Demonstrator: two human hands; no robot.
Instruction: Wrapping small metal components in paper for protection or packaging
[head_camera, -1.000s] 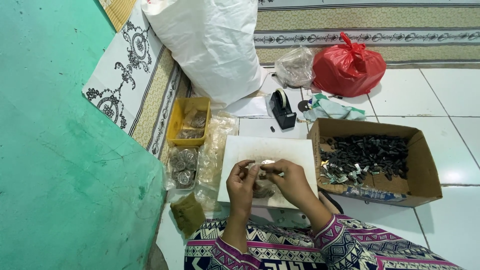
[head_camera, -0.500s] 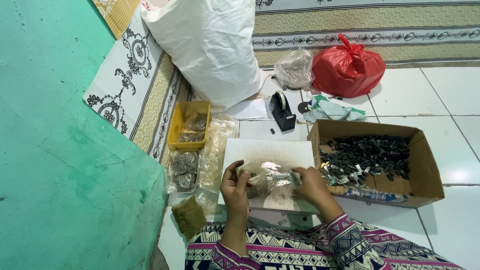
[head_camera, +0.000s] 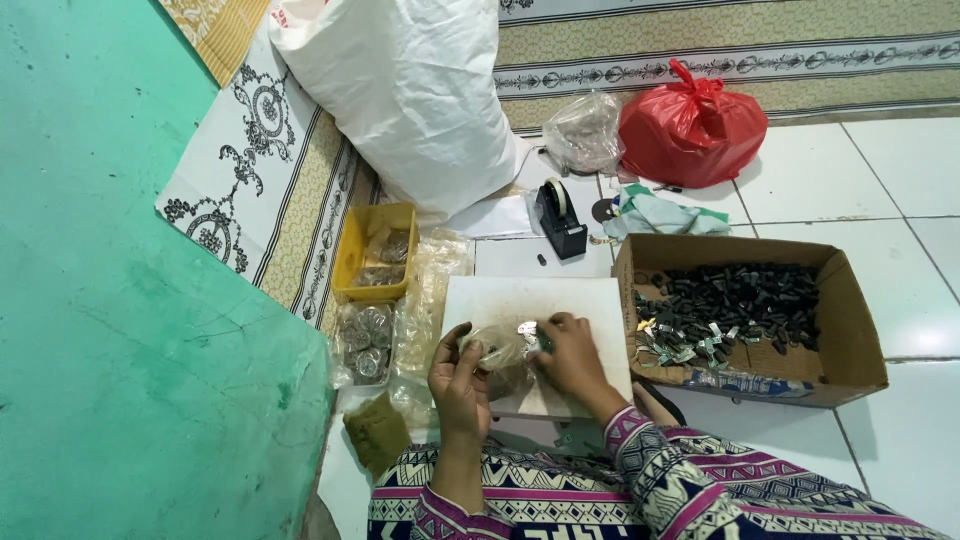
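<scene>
My left hand (head_camera: 458, 378) holds a small clear plastic bag (head_camera: 497, 347) with dark and silvery small parts inside, over a white board (head_camera: 530, 300) on the floor. My right hand (head_camera: 570, 352) is at the bag's right side, fingers pinched on small shiny metal pieces (head_camera: 527, 328) at the bag's mouth. To the right stands an open cardboard box (head_camera: 850, 340) with several small dark parts and some silvery ones in it.
A yellow tray (head_camera: 352, 262) and clear bags of metal pieces (head_camera: 365, 342) lie to the left. Behind are a black tape dispenser (head_camera: 560, 218), a big white sack (head_camera: 410, 90), a red plastic bag (head_camera: 692, 125), a clear bag (head_camera: 585, 130). A green wall (head_camera: 120, 330) rises at left.
My right hand went out toward the cardboard box and has come back to the plastic bag with small metal pieces. My left hand has kept holding the bag.
</scene>
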